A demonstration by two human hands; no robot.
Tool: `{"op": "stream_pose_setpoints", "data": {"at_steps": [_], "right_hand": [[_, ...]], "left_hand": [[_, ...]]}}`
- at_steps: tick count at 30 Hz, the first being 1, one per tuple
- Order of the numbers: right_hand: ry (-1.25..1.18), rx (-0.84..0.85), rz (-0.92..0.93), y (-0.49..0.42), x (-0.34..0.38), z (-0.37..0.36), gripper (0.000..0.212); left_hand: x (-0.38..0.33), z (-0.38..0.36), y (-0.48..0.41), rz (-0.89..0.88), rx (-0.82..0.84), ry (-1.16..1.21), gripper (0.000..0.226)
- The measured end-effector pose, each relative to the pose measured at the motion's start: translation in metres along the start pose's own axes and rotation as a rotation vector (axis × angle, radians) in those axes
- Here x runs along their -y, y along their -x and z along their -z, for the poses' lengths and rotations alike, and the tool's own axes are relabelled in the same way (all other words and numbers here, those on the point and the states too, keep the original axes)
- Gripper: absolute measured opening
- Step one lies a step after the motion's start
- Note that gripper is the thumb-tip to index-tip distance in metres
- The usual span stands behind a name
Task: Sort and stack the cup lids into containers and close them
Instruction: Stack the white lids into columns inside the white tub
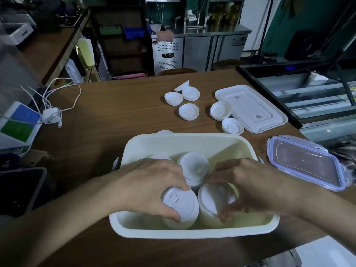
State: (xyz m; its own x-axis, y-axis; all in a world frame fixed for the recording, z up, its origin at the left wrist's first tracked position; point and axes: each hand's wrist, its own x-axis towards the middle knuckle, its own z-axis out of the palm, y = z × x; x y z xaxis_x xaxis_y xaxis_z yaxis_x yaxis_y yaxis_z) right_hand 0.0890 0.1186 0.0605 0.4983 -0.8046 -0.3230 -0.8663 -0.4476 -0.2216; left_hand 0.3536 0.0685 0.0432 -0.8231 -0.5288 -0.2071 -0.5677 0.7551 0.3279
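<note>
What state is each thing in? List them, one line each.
white container: open, holding lid stacks
left stack: in container, gripped by left hand
right stack: in container, gripped by right hand
rear stack: standing in container
white container lid: off, flat on table
clear lid: flat on table
loose lids: on table, unpacked

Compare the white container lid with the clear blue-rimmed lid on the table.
The white container lid is opaque; the clear blue-rimmed lid is see-through with blue snap flaps. The white lid lies farther back, with cup lids against its left edge; the clear lid lies nearer, by the table's right edge. Both are rectangular and lie on the table, off any container.
</note>
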Motion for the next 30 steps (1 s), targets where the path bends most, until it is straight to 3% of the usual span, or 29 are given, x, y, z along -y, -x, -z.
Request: {"op": "stream_pose_setpoints", "data": {"at_steps": [6,9,15,22,27,30], "right_hand": [[-0.029,0.009,0.014,0.004,-0.003,0.009,0.084],[-0.053,-0.056,0.038,0.004,-0.008,0.018,0.081],[-0.235,-0.315,0.126,-0.020,-0.031,0.034,0.050],[-0.432,-0.471,0.102,-0.068,-0.051,0.048,0.030],[-0.490,-0.536,0.015,-0.109,-0.072,0.050,0.022],[-0.453,-0.567,-0.049,-0.143,-0.096,0.044,0.033]], "left_hand": [[0.004,0.008,0.003,-0.009,-0.002,0.039,0.060],[0.011,0.018,0.002,-0.029,-0.079,0.100,0.052],[0.039,0.040,-0.015,-0.097,-0.346,0.262,0.024],[0.085,0.058,-0.046,0.008,-0.437,0.396,0.009],[0.138,0.045,-0.073,0.137,-0.411,0.406,0.019],[0.166,0.028,-0.089,0.197,-0.322,0.376,0.035]]}}
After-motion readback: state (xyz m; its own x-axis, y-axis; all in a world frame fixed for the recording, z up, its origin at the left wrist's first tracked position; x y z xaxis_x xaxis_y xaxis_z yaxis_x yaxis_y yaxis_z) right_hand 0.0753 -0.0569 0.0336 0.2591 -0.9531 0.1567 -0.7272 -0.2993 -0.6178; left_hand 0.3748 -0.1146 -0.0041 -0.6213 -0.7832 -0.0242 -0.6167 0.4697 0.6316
